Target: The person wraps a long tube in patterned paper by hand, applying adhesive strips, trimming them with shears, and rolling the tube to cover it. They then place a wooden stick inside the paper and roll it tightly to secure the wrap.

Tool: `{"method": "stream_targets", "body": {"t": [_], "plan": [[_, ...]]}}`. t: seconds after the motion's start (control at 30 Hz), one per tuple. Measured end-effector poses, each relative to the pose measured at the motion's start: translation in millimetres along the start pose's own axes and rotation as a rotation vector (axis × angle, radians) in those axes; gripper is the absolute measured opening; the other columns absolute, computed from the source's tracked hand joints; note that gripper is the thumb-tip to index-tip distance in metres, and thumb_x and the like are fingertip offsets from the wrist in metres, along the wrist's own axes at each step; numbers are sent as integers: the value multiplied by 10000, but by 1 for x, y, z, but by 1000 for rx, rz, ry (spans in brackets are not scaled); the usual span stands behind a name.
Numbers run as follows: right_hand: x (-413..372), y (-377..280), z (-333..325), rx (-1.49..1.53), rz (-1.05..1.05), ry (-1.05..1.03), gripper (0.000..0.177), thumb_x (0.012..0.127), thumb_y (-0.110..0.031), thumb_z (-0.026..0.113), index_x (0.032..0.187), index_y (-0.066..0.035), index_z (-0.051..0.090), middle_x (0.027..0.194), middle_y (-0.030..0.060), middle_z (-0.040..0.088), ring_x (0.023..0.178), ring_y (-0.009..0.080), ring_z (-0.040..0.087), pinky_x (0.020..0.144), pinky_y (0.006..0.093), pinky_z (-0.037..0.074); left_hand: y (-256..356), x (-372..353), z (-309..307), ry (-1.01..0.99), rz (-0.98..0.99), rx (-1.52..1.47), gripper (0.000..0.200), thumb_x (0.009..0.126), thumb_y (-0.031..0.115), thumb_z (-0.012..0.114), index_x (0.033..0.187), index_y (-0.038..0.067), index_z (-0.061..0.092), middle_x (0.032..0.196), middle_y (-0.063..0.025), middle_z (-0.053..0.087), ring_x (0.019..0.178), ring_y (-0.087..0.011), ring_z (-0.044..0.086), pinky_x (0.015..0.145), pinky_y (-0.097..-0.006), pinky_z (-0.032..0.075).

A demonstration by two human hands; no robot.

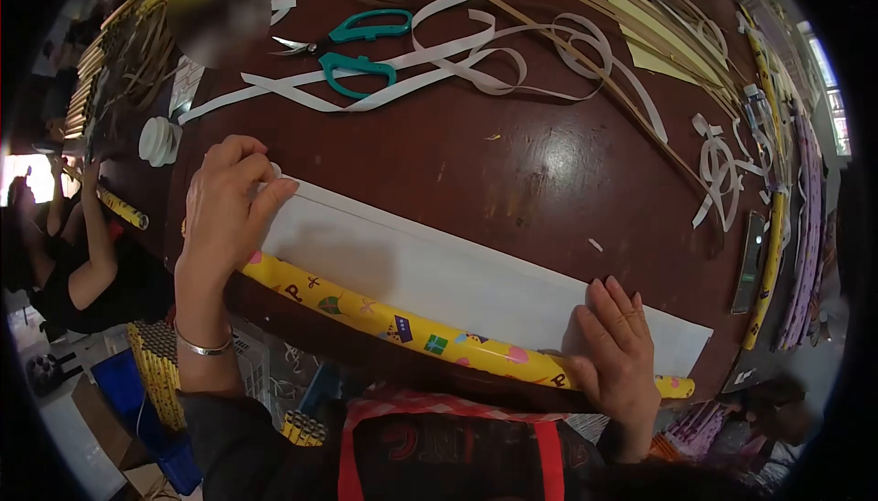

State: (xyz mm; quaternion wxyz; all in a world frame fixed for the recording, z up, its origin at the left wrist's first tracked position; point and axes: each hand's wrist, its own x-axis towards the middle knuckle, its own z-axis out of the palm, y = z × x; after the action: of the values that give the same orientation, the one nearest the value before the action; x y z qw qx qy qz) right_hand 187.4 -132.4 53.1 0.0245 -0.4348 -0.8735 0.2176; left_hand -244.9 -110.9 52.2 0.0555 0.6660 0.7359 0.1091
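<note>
Yellow patterned tube [402,327] lies along the bench's [512,163] near edge, light, slick and easily dented, I'd judge (best held at both ends). My left hand [224,208] and right hand [617,346] press flat there, fingers open, pinching nothing.

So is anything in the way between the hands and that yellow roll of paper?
Nothing visible. The left hand and right hand rest on the yellow roll and its white sheet, one at each end. The scissors and white strips lie farther up the table, clear of it.
</note>
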Motion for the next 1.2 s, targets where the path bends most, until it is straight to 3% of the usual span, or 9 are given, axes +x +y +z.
{"method": "stream_targets", "body": {"t": [0.43, 0.67, 0.77, 1.2], "plan": [[-2, 1, 1, 2, 14, -10, 498, 889, -375, 634, 1197, 15, 645, 1431, 228, 507, 1384, 409, 427, 1106, 609, 300, 0, -2, 1, 9, 3, -44, 282, 781, 260, 780, 797, 9, 652, 1015, -96, 612, 820, -291, 636, 734, -407, 503], [-3, 3, 2, 6, 7, -9, 500, 883, -369, 640, 1203, 16, 643, 1439, 227, 500, 1388, 411, 419, 1109, 611, 294, 1, -1, 1, 23, -4, -50, 269, 770, 248, 785, 788, 13, 655, 980, -89, 614, 825, -289, 634, 726, -410, 501], [-3, 2, 2, 5, 13, -19, 504, 883, -370, 642, 1207, 15, 641, 1443, 227, 495, 1388, 413, 418, 1109, 613, 291, -2, -1, 2, -14, -37, -57, 278, 773, 242, 772, 802, 3, 633, 1066, -121, 623, 876, -310, 643, 753, -386, 515], [-3, 2, 1, 11, 4, -12, 490, 879, -337, 652, 1219, 16, 634, 1443, 229, 492, 1374, 424, 430, 1099, 616, 302, -4, -2, 6, 4, -24, -36, 274, 772, 260, 767, 789, 18, 640, 1006, -102, 611, 871, -294, 632, 744, -397, 505]]}}
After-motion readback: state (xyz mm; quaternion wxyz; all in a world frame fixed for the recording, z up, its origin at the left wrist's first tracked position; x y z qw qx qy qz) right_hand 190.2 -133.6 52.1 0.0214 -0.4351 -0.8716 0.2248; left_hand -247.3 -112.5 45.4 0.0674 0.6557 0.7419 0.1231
